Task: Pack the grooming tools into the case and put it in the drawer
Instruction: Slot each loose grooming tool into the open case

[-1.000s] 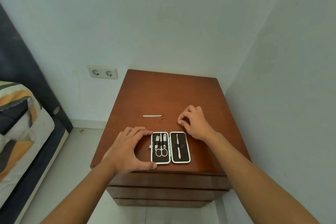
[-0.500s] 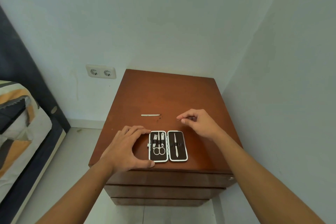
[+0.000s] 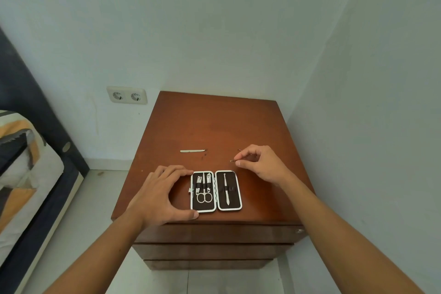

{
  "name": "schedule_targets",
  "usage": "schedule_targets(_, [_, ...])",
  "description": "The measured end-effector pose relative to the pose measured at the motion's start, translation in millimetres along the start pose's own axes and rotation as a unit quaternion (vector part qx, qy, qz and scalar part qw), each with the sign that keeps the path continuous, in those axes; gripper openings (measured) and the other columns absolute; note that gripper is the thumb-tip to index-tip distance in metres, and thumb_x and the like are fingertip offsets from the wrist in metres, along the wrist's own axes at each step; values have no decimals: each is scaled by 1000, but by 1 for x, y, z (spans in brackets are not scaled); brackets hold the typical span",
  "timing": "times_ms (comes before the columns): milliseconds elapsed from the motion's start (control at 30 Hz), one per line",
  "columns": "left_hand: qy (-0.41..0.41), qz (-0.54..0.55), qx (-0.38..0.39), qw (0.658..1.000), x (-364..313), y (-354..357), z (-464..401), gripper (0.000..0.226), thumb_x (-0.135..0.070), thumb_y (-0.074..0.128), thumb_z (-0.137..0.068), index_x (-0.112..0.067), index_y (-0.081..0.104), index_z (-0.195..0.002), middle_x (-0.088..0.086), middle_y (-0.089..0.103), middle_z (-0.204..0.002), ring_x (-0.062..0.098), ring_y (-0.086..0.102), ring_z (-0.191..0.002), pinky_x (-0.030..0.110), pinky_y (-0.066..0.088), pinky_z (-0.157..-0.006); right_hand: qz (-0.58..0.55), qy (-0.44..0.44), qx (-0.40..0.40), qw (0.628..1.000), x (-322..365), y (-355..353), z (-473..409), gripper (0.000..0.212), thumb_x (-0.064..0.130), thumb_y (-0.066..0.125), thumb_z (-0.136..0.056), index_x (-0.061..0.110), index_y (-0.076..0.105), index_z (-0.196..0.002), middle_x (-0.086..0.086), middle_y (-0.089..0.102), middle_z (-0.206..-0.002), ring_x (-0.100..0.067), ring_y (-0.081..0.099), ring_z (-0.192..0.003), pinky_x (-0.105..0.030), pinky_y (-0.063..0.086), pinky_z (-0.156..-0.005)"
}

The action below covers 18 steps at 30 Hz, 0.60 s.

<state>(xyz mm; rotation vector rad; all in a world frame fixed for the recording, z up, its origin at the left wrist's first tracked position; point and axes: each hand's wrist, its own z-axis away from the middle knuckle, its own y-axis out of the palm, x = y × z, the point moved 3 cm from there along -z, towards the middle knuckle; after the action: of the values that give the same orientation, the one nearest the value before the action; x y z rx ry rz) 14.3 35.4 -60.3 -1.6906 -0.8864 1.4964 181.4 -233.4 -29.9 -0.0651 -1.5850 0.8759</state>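
Note:
An open grooming case [image 3: 216, 191] with a white rim and dark lining lies near the front edge of the wooden nightstand [image 3: 214, 126]. Its left half holds scissors and clippers, its right half one thin tool. My left hand [image 3: 162, 194] grips the case's left edge, thumb at the front corner and fingers at the back corner. My right hand [image 3: 261, 162] hovers just behind the case's right half and pinches a thin metal tool [image 3: 232, 161], whose tip sticks out to the left. A metal nail file [image 3: 192, 151] lies loose on the nightstand further back.
The nightstand stands in a corner, with walls behind and to the right. Its drawer fronts [image 3: 214, 234] are shut below the top. A bed [image 3: 21, 169] with patterned bedding is at the left, and a double wall socket [image 3: 127, 95] is behind it.
My right hand has lifted a thin metal tool off the nightstand and now holds it pinched above the surface. My left hand and the case have stayed in place.

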Motion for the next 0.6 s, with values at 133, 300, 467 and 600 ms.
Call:
schedule_targets(133, [-1,-6,2,1000,1,0,0,105,-94,71,-59,-47,42,-148,-35,35,-144,-5,31,-132,24,28,-108,-33,15,-15,999,1,1,-2,10,25,87,-84,30,81,-88,6,79,-91,-12,70,-86,-32,52,-90])
schedule_targets(300, [-2,-6,4,1000,2,1,-1,105,-95,70,-59,-48,41,-148,-36,34,-145,-6,30,-132,24,29,-106,-140,21,-22,990,6,0,-4,14,13,88,-83,13,80,-95,-8,80,-93,-12,67,-82,-28,55,-82])
schedule_targets(467, [0,-6,2,1000,1,1,0,105,-95,70,-59,-47,41,-148,-35,34,-144,-5,30,-131,24,28,-106,-242,42,-17,969,8,5,-6,21,0,85,-82,6,73,-97,-11,75,-85,-19,67,-70,-28,59,-70])
schedule_targets(600, [2,-4,-3,1000,0,0,0,103,-92,73,-59,-47,43,-147,-35,36,-144,-5,31,-130,23,28,-106,-220,18,8,975,6,9,-4,34,-2,82,-85,7,67,-115,-14,74,-81,-23,70,-72,-29,60,-70])
